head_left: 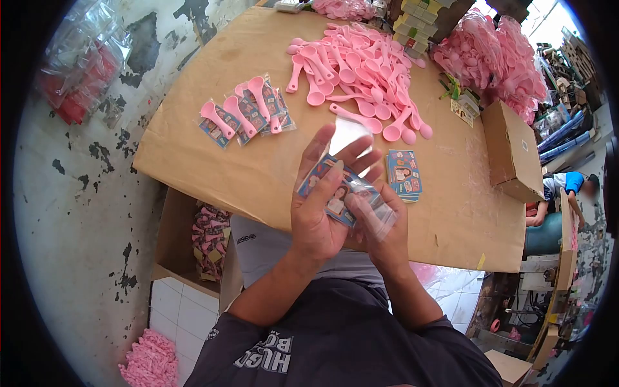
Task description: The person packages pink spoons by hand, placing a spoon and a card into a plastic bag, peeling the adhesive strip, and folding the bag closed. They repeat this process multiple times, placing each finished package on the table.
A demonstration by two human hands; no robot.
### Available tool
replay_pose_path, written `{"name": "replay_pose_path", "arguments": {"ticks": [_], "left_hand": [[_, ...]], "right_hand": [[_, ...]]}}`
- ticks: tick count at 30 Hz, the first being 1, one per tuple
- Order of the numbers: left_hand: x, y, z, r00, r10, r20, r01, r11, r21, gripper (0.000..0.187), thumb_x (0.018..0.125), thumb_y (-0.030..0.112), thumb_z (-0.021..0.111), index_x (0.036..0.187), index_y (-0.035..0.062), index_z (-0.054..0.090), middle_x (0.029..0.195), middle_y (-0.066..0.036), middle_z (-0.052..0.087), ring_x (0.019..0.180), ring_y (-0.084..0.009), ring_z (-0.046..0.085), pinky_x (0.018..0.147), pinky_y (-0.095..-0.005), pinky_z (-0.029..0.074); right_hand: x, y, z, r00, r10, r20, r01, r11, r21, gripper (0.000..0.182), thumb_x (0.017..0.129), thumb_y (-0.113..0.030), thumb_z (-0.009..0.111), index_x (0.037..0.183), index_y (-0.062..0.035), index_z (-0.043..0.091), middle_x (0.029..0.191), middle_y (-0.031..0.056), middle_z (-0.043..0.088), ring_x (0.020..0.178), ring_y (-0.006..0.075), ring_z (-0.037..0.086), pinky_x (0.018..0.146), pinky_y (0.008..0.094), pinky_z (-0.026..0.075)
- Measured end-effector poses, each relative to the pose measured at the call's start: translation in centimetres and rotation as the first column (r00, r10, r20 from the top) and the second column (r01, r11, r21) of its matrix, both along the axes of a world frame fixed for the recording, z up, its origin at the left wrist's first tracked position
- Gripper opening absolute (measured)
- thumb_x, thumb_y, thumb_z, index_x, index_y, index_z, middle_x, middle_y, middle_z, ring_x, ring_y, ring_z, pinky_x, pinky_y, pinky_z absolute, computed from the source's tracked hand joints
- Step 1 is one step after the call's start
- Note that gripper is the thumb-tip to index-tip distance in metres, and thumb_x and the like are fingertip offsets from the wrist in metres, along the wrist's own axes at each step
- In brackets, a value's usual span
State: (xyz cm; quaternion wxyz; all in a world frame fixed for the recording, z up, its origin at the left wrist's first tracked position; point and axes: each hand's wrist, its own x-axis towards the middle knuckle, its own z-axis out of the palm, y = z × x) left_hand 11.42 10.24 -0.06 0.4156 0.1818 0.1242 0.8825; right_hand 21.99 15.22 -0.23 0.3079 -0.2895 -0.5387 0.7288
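Note:
My left hand (316,216) is closed on a blue printed card (336,201) with a picture of a person, its thumb pressed across the front. Close against it, my right hand (389,233) pinches a clear plastic bag (382,216) that overlaps the card's right end. Behind the fingers lies a shiny pile of clear bags (348,129). To the right of my hands is a stack of the same blue cards (404,173). A heap of pink scoop spoons (361,64) spreads over the far table, one loose spoon (364,120) lying nearest my fingers.
Bagged spoons with cards (248,109) lie at the table's left. A cardboard box (512,151) stands at the right edge, near large bags of pink spoons (490,55). Below the table, an open carton (177,238) holds packed spoons. Another person (561,187) sits far right.

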Motion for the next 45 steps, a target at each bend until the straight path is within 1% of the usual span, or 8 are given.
{"name": "replay_pose_path", "arguments": {"ticks": [13,17,19,24,28,32,34,45], "left_hand": [[-0.4,-0.4,-0.9,0.991,-0.13,-0.017,0.127,0.986,-0.11,0.049,0.105,0.015,0.057,0.15,0.0054,0.04,0.11,-0.013,0.068,0.093,-0.019,0.071,0.086,-0.0341,0.059],[-1.5,-0.2,-1.3,1.0,0.0,0.029,0.004,0.986,-0.169,0.047,0.106,0.02,0.059,0.148,0.007,0.042,0.101,-0.008,0.067,0.084,-0.0163,0.068,0.086,-0.0394,0.06],[-2.6,-0.4,-1.5,0.997,-0.002,0.071,0.013,0.988,-0.153,0.047,0.105,0.023,0.061,0.147,0.0089,0.044,0.098,-0.006,0.067,0.082,-0.0138,0.066,0.087,-0.039,0.058],[-6.9,-2.4,-3.0,0.976,0.132,0.173,-0.1,0.978,-0.184,0.042,0.105,0.027,0.063,0.142,0.0121,0.053,0.095,-0.002,0.065,0.081,-0.0108,0.064,0.089,-0.0345,0.056],[-7.1,-3.7,-2.8,0.974,0.158,0.16,-0.128,0.974,-0.185,0.041,0.105,0.028,0.063,0.141,0.0122,0.054,0.096,-0.002,0.066,0.082,-0.0106,0.064,0.089,-0.0353,0.056],[-6.4,-3.9,-3.0,0.978,0.137,0.155,-0.103,0.973,-0.208,0.042,0.104,0.03,0.064,0.141,0.0129,0.055,0.098,-0.001,0.067,0.083,-0.0111,0.065,0.09,-0.0374,0.057],[-6.5,-4.2,-2.9,0.98,0.142,0.142,-0.108,0.969,-0.224,0.043,0.103,0.032,0.065,0.14,0.0134,0.055,0.099,0.0,0.067,0.084,-0.0114,0.065,0.09,-0.0384,0.057],[-7.5,-4.4,-3.5,0.98,0.165,0.115,-0.135,0.964,-0.228,0.041,0.104,0.033,0.065,0.138,0.0124,0.055,0.098,-0.001,0.066,0.085,-0.0125,0.065,0.09,-0.038,0.056]], "right_hand": [[-0.3,1.0,-2.4,0.985,-0.074,-0.155,0.104,0.976,0.19,0.041,0.087,0.0,0.081,0.115,-0.0041,0.052,0.102,-0.0003,0.057,0.091,0.0038,0.059,0.078,0.0223,0.052],[1.5,1.6,-0.3,0.99,-0.139,0.013,0.108,0.821,0.561,0.038,0.084,0.002,0.082,0.116,-0.0055,0.062,0.102,-0.0002,0.055,0.084,0.0054,0.055,0.068,0.0209,0.047],[2.3,2.5,0.6,0.997,0.032,0.067,-0.074,0.525,0.848,0.022,0.085,0.002,0.079,0.103,-0.0033,0.069,0.097,0.001,0.057,0.075,0.0056,0.052,0.063,0.0204,0.044],[4.1,7.2,2.4,0.994,0.01,0.111,-0.085,0.713,0.696,0.012,0.095,-0.005,0.069,0.106,-0.0015,0.073,0.09,0.0028,0.069,0.073,0.0076,0.063,0.061,0.0235,0.047],[2.7,14.5,5.2,0.908,-0.218,0.359,-0.239,0.434,0.869,0.017,0.095,-0.012,0.068,0.111,-0.0092,0.075,0.094,0.0048,0.071,0.076,0.0129,0.064,0.064,0.0273,0.047],[0.7,22.8,2.3,0.897,-0.147,0.418,-0.368,0.277,0.888,0.019,0.094,-0.011,0.069,0.112,-0.0086,0.075,0.108,0.0058,0.07,0.093,0.0188,0.065,0.075,0.0324,0.051],[-0.1,24.3,1.8,0.881,-0.149,0.449,-0.46,-0.05,0.886,0.022,0.092,-0.011,0.07,0.113,-0.009,0.075,0.115,0.0074,0.068,0.104,0.0252,0.062,0.088,0.039,0.05],[0.5,24.8,1.4,0.772,-0.146,0.619,-0.617,0.065,0.784,0.026,0.089,-0.012,0.071,0.115,-0.0119,0.073,0.113,0.0084,0.063,0.112,0.0284,0.056,0.098,0.0407,0.046]]}}
